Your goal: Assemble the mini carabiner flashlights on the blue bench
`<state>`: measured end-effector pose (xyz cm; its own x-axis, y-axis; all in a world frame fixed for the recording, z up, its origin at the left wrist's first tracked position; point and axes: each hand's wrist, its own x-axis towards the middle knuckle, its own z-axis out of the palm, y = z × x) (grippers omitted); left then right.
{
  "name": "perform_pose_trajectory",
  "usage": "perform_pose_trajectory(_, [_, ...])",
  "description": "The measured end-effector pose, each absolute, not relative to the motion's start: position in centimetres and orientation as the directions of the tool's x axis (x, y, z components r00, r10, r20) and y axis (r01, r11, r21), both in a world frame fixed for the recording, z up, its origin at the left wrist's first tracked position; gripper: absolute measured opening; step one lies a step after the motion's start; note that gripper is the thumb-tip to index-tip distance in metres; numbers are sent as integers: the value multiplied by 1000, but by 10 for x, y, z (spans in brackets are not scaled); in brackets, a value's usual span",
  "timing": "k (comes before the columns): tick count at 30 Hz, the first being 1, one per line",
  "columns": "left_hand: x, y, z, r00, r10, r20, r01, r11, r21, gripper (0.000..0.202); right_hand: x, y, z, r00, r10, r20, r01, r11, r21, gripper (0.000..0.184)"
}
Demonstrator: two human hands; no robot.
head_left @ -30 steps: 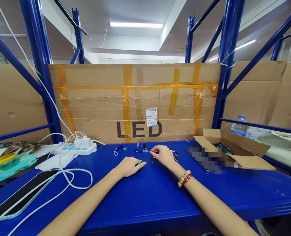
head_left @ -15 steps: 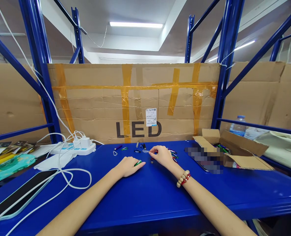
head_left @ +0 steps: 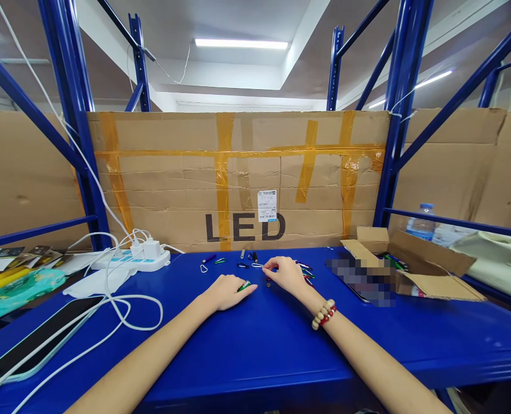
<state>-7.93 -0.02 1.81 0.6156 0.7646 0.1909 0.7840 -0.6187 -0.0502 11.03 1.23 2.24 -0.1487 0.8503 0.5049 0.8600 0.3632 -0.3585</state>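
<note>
Since half a second ago, the whole scene has been drifting very slightly rightward in the view, while both hands are keeping almost the same poses. The left hand (head_left: 227, 292) is grasping a small green cylinder (head_left: 244, 285), which is lying between its thumb and curled forefinger. The right hand (head_left: 284, 275) is bringing thumb and forefinger close together at the near end of a silver loop clip (head_left: 257, 265); I cannot tell whether the fingertips are gripping it or only touching it. A small round piece (head_left: 268, 283) is lying just below the right fingertips. Beyond the left fingers, a dark blue clip (head_left: 242, 265), a grey cylinder (head_left: 242, 253) and some black pieces (head_left: 253, 256) are resting near one another. Left of these, farther from the left fingers, a green clip (head_left: 220, 260), a purple piece (head_left: 209, 258) and a silver clip (head_left: 203, 268) are lying. Red and dark pieces (head_left: 308, 275) are showing just right of the right hand's fingers. Well to the right of the fingers, a partly blurred dark flat object (head_left: 353, 289) is lying beside an open carton (head_left: 442, 283). Well left of the left fingers, a white power strip (head_left: 154, 264) is sitting on the blue tabletop (head_left: 238, 356). Behind everything, a taped cardboard panel (head_left: 173, 184) is standing upright.
</note>
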Motion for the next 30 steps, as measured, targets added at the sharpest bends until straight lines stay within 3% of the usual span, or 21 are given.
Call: perform_pose_trajectory(30, [-80, 1, 18, 609, 771, 188, 787, -616, -20, 51, 108, 10, 22, -198, 851, 486, 856, 392, -338, 8])
